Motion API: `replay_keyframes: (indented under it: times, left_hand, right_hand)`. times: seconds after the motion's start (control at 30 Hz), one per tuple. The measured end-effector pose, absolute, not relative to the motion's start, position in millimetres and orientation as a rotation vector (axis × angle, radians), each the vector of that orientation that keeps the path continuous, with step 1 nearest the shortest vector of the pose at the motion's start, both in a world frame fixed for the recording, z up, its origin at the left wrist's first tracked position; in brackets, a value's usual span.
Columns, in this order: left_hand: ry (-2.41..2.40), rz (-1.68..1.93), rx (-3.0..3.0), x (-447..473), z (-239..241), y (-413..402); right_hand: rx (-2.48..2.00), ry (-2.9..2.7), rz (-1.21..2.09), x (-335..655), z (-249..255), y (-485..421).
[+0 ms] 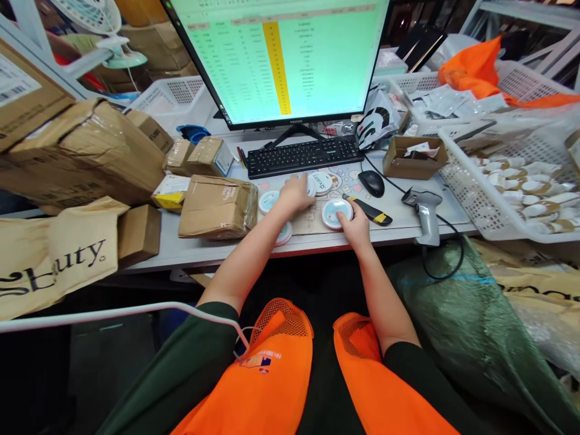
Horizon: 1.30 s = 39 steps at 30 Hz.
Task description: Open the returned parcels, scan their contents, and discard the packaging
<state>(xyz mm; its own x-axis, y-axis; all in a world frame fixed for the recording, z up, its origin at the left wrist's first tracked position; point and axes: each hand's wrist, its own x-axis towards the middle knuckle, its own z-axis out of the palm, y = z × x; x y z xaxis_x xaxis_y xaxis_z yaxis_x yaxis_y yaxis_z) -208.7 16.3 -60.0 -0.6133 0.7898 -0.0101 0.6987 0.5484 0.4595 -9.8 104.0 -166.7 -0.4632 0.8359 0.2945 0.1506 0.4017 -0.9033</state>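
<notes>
My right hand (356,227) grips a round flat container (333,212) with a pale blue lid, thumb on top, near the desk's front edge. My left hand (296,194) is closed at the edge of another round container (311,185), mostly hidden by the fingers. Touching or just behind that one lies a white round container (323,181) with dark lettering on its lid. Two more pale blue round containers lie beside my left forearm: one to its left (268,201), the other partly beneath it (284,233).
A yellow-black utility knife (369,211), mouse (371,182) and barcode scanner (425,214) are on the right. Behind stand a keyboard (303,158) and a monitor (290,60). Cardboard boxes (217,206) crowd the left; a white basket (489,199) stands at right.
</notes>
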Motion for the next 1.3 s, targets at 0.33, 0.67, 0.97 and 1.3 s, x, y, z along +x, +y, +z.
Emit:
replay_keyframes:
  times: [0.33,0.67,0.97,1.3]
  left_hand:
    - [1.177,1.701,0.479,-211,-41,-62]
    - [1.526,1.893,0.41,-200,-70,-65]
    - [2.626,1.409,0.679,-236,-74,-62]
    - [2.939,0.797,1.062,-232,-58,-36]
  right_hand:
    - [-0.707,-1.937,1.008,-5,-172,102]
    - [-0.668,-1.948,0.97,-4,-174,102]
    - [-0.589,-1.951,0.992,1,-167,100]
    - [-0.633,-1.961,1.009,0,-165,99]
